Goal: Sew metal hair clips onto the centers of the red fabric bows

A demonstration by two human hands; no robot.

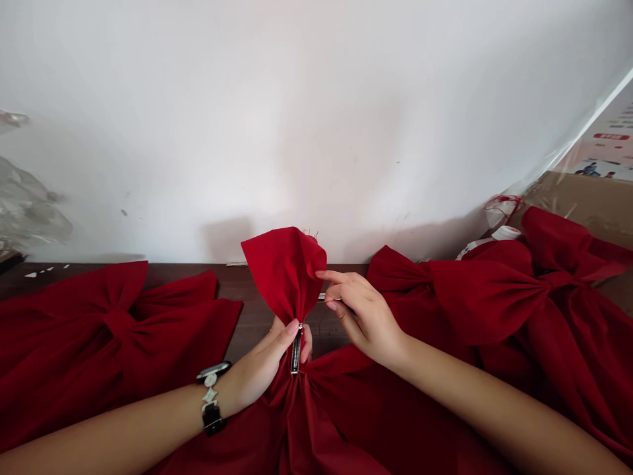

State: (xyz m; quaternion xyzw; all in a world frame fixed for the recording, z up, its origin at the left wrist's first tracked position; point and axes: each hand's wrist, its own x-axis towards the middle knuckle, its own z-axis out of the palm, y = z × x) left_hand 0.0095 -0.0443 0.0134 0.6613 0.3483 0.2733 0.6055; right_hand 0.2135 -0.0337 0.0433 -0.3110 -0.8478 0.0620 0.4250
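A red fabric bow (281,267) stands on its side in front of me, with one loop pointing up and the other low to the right. My left hand (270,356) is wrapped around its pinched middle, thumb in front and fingertips showing behind. Along that middle lies a narrow metal hair clip (295,353), upright, its top end next to my thumb. My right hand (363,313) is at the right side of the upper loop; its index fingertip touches the loop's edge. The other right fingers are loosely bent, and the thumb is apart from the cloth.
Finished red bows (119,320) lie on the dark table (247,323) at left, and more bows (487,284) are piled at right. A white wall (316,132) rises behind. Clear plastic (30,204) is at far left; a cardboard box (583,198) stands at far right.
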